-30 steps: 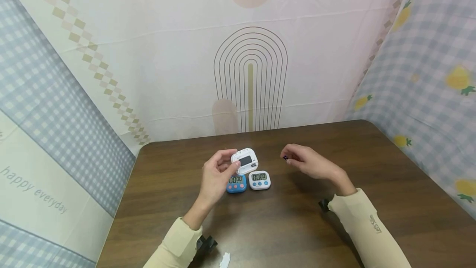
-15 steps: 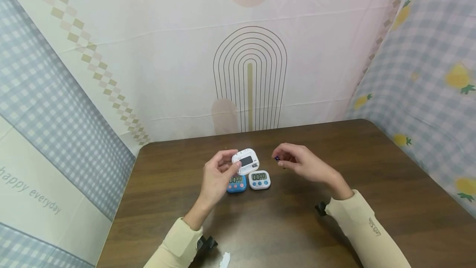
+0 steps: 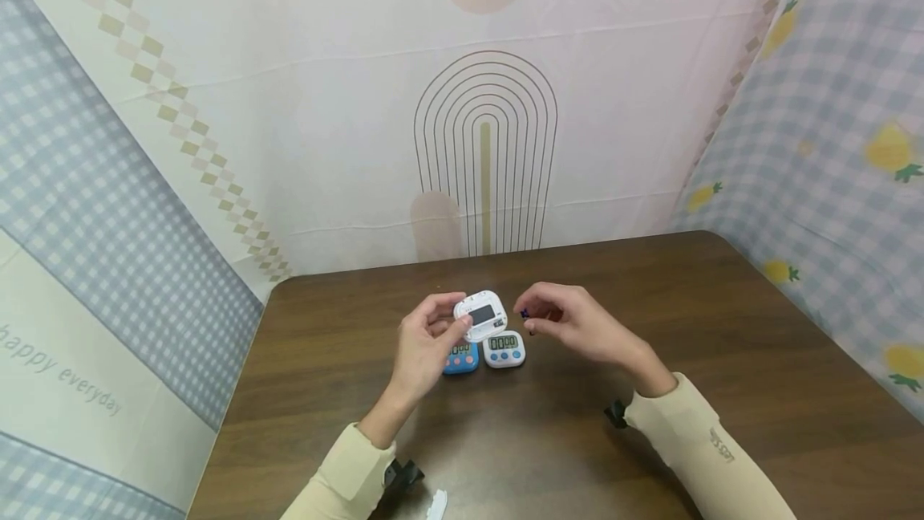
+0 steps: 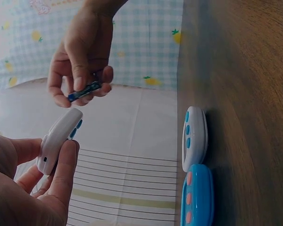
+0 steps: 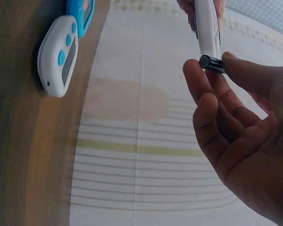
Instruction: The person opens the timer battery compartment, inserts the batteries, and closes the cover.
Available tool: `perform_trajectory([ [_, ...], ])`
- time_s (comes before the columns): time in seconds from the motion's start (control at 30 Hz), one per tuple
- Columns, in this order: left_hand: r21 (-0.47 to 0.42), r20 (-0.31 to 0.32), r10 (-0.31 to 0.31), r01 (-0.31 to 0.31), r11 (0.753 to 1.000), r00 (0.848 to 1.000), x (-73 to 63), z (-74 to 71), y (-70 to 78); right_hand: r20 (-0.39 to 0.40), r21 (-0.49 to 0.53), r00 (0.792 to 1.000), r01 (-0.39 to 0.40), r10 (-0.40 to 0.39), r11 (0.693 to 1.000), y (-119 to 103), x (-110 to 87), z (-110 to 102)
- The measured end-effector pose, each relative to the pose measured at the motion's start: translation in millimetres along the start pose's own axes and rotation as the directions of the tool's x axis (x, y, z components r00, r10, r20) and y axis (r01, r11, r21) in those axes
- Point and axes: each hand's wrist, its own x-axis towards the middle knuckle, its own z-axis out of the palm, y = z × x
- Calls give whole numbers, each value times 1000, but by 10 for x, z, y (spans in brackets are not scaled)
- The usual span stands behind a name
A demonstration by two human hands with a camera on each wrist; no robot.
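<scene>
My left hand (image 3: 422,347) grips a white digital timer (image 3: 481,316) by its left edge, between thumb and fingers. Its back, with a dark rectangle, faces the head camera; in the left wrist view its blue buttons point away. To the right, my right hand (image 3: 581,323) pinches a small dark cylindrical battery (image 5: 212,64) between thumb and fingertips, close to the timer but apart from it in the head view. Below the held timer, a second white timer (image 3: 504,350) with blue buttons lies on the table beside a blue timer (image 3: 460,359) with pink buttons, partly covered by my left hand.
A small white plastic piece (image 3: 437,505) lies at the near edge of the head view, beside my left sleeve. The brown wooden table (image 3: 520,432) ends at a patterned cloth backdrop (image 3: 346,143), with checked cloth at both sides.
My right hand has moved left with the battery, closing most of the gap to the held timer. The left hand and its timer have shifted slightly right.
</scene>
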Motion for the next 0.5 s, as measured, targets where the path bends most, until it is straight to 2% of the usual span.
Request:
perform_trajectory([
  [0.27,-12,12,5,-5,1000,1000,-13,22,6,-66,-13,995,70,-71,997,-111,10,104],
  [0.5,-4,25,15,-15,1000,1000,-18,30,-2,-162,-56,971,170,-177,984,-129,20,203],
])
